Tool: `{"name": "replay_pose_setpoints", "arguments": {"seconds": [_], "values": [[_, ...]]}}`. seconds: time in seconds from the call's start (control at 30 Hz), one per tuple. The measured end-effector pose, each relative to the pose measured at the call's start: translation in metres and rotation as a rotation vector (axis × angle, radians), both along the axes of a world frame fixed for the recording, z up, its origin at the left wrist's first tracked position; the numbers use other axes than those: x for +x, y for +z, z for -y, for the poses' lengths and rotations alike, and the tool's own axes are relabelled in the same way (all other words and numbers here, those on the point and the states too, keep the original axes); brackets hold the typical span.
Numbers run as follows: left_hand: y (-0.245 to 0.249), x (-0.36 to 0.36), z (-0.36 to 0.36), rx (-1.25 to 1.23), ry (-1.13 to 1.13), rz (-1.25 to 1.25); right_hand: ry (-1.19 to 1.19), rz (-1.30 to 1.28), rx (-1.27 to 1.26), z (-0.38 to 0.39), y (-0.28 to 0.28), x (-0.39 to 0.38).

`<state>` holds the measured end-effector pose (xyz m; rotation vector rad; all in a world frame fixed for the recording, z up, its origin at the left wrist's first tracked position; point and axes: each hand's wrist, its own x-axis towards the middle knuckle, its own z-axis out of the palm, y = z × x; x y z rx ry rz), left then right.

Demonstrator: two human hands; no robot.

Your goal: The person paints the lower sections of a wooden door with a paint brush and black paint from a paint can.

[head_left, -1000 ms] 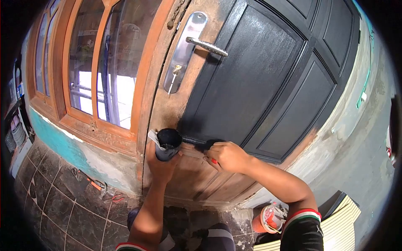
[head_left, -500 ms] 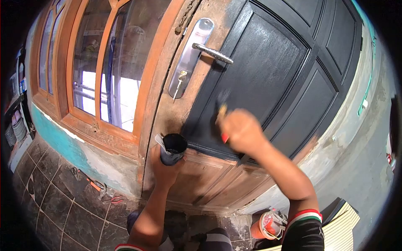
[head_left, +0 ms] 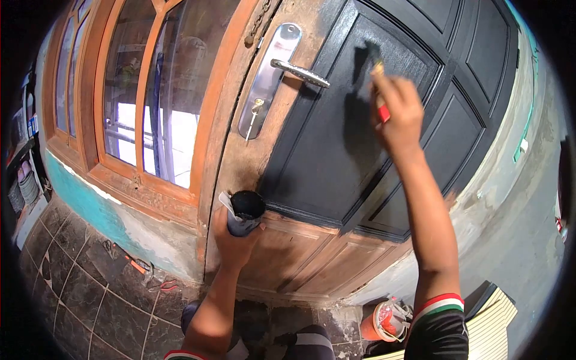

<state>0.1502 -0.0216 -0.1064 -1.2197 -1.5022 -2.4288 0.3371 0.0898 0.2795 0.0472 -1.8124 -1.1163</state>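
Observation:
My right hand [head_left: 399, 114] is closed around a paintbrush [head_left: 383, 111] with a red handle part. The dark bristles are at the upper part of a black-painted door panel [head_left: 336, 138], and the hand's shadow falls beside them. Lower left, my left hand [head_left: 237, 243] wraps round a cup [head_left: 245, 215] whose inside is coated black; a pale strip stands at its rim. The cup is held upright in front of the bare wood below the lock plate [head_left: 270, 78]. The lower door [head_left: 300, 252] is unpainted brown wood.
The metal door handle [head_left: 300, 73] juts out, with keys [head_left: 257, 107] below it. An orange-framed window [head_left: 207, 90] stands at the left. Pliers and tools [head_left: 168, 285] lie on the dark tiled floor [head_left: 120, 318]. A red bucket [head_left: 375, 327] sits by the wall, near a striped board [head_left: 492, 318].
My right hand has moved up and to the right with the brush, from the lower panel to its upper part. My left hand and the cup have barely shifted.

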Motion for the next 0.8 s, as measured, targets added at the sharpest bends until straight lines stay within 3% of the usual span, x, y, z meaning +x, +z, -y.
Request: {"name": "replay_pose_setpoints", "arguments": {"seconds": [0.1,0.2,0.27,0.3,0.4,0.47,0.53,0.6,0.63,0.7,0.77,0.8], "values": [[0.008,0.0,0.008,-0.031,0.017,-0.02,-0.177,0.287,-0.022,-0.003,-0.086,0.003],[0.007,-0.002,0.007,0.005,-0.018,0.024,-0.177,0.486,0.015,0.011,-0.183,0.005],[0.011,0.0,0.008,0.017,-0.002,0.025,-0.005,0.695,-0.279,0.026,-0.204,0.005],[0.008,0.0,0.008,0.002,0.002,0.024,-0.002,0.747,-0.511,0.026,-0.201,0.006],[0.003,0.001,0.002,-0.015,-0.029,0.05,0.165,0.56,-1.037,0.019,-0.14,-0.002],[0.005,0.004,-0.001,0.001,-0.103,0.104,0.102,0.326,-1.078,0.007,-0.078,-0.005],[-0.001,0.005,-0.005,-0.005,-0.098,0.073,0.047,0.13,-1.047,0.006,-0.018,0.002],[0.0,0.009,-0.003,-0.021,-0.103,0.06,0.126,-0.061,-0.87,0.018,0.006,0.01],[0.005,0.012,0.003,-0.034,-0.113,0.057,0.107,-0.075,-0.604,0.015,0.006,0.015],[0.008,0.014,0.005,-0.031,-0.137,0.05,0.061,-0.102,-0.076,0.003,0.0,0.024],[0.004,0.017,0.002,0.005,-0.164,0.044,0.097,0.012,-0.108,-0.009,-0.049,0.033],[0.001,0.017,0.001,-0.007,-0.162,0.041,0.017,0.203,-0.132,-0.009,-0.084,0.045]]}}
